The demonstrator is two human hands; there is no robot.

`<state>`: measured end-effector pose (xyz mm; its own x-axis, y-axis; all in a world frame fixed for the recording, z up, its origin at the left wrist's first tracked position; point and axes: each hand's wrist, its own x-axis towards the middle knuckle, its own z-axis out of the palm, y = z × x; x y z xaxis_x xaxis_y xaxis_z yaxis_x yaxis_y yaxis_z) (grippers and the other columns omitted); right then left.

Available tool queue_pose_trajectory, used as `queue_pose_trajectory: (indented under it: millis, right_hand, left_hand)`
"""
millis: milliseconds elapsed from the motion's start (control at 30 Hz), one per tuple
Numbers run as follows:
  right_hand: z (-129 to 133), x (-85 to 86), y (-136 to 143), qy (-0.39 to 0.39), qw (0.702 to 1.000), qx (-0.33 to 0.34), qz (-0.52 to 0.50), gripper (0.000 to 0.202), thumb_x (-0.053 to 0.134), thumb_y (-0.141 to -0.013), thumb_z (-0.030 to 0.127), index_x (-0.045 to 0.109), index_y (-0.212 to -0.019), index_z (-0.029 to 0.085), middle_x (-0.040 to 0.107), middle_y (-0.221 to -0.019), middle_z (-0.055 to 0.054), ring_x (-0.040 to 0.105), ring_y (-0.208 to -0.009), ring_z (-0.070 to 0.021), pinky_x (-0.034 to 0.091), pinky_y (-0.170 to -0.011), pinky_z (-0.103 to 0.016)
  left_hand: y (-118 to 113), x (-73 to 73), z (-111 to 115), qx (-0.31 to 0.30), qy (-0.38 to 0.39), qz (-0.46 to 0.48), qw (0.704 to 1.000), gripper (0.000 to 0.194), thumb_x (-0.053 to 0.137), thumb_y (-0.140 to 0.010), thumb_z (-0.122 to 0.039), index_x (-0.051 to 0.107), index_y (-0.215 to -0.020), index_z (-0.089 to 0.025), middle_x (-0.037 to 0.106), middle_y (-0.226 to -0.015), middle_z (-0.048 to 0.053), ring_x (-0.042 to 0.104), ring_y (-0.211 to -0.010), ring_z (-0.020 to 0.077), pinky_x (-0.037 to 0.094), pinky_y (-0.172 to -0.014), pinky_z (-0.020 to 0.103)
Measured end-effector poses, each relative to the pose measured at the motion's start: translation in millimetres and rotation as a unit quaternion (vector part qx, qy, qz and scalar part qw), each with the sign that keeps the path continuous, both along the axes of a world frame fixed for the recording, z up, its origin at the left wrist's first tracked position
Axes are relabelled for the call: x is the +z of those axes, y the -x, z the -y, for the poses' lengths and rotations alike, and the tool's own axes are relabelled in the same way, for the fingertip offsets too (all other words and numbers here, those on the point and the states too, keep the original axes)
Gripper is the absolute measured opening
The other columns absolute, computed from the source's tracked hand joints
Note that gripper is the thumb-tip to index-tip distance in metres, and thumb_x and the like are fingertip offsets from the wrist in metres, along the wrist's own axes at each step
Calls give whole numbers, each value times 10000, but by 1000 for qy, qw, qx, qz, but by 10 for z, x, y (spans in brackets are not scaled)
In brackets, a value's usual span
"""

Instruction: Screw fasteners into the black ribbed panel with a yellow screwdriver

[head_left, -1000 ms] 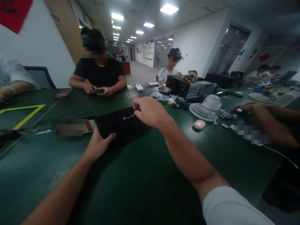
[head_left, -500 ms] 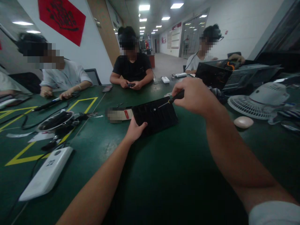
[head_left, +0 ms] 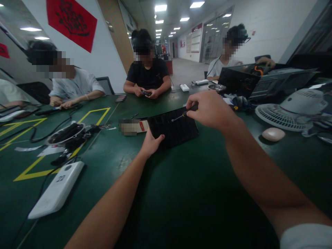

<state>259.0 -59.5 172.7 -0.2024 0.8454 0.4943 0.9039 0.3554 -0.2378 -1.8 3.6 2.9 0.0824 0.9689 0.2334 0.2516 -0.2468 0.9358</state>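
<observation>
A flat black panel (head_left: pixel 176 133) is tilted above the green table (head_left: pixel 166 193), in the middle of the view. My left hand (head_left: pixel 152 141) grips its left edge, thumb on the front face. In my right hand (head_left: pixel 207 109) is a screwdriver (head_left: pixel 181 117) with a dark and yellow handle. Its shaft points left and down, with the tip at a small pale spot on the panel's face; whether they touch is too small to tell. Left of the panel lies a beige and red card-like item (head_left: pixel 142 126), partly behind it.
A white device marked 22 (head_left: pixel 58 188) lies at the left near a cable bundle (head_left: pixel 66 133). At the right are a white fan (head_left: pixel 290 109), a pale oval object (head_left: pixel 273 134) and a dark computer case (head_left: pixel 240 81). Several people sit across the table.
My right hand and the screwdriver have moved slightly left and down relative to the panel. The shaft lies a little flatter. The whole view has shifted slightly.
</observation>
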Motion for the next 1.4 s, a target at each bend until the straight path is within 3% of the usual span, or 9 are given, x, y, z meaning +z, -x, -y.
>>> queue_pose_trajectory:
  millis: [500,767,900,1233,1400]
  right_hand:
    - [-16,-2,22,16,1000,-16,16,148,717,-916,223,860,-948,206,833,-981,-95,752,-978,-284,530,-924,-408]
    - [-54,-26,13,6,999,-4,34,280,769,-779,104,882,-1023,182,830,-1039,-113,754,-988,-297,557,-895,-399]
    - [-51,-34,-1,12,999,0,35,298,737,-789,89,876,-1036,179,839,-1025,-106,764,-988,-297,564,-917,-412]
    - [-108,-31,-84,36,998,-43,41,192,767,-822,189,881,-974,218,811,-1008,-117,753,-1035,-357,593,-957,-531]
    - [-65,-38,-50,56,992,-110,39,176,804,-804,283,883,-959,260,788,-988,-102,734,-1042,-413,585,-946,-653]
  left_hand:
    - [-3,-2,-5,3,-1,12,1000,671,801,-824,-171,546,-1444,-196,722,-1432,147,673,-1411,343,448,-1295,602]
    - [19,-36,-46,-5,-3,14,1000,651,800,-821,-199,548,-1422,-193,727,-1418,149,679,-1399,342,448,-1291,599]
    - [27,-54,-58,-9,1,21,1000,656,800,-825,-210,543,-1428,-194,725,-1415,146,685,-1389,339,460,-1282,593]
    - [6,-80,-58,-26,-14,31,999,686,790,-806,-196,531,-1441,-191,717,-1401,149,678,-1377,362,476,-1248,631]
    - [-29,-126,-60,-34,-18,34,999,728,788,-808,-188,500,-1476,-179,691,-1438,161,653,-1408,349,433,-1286,600]
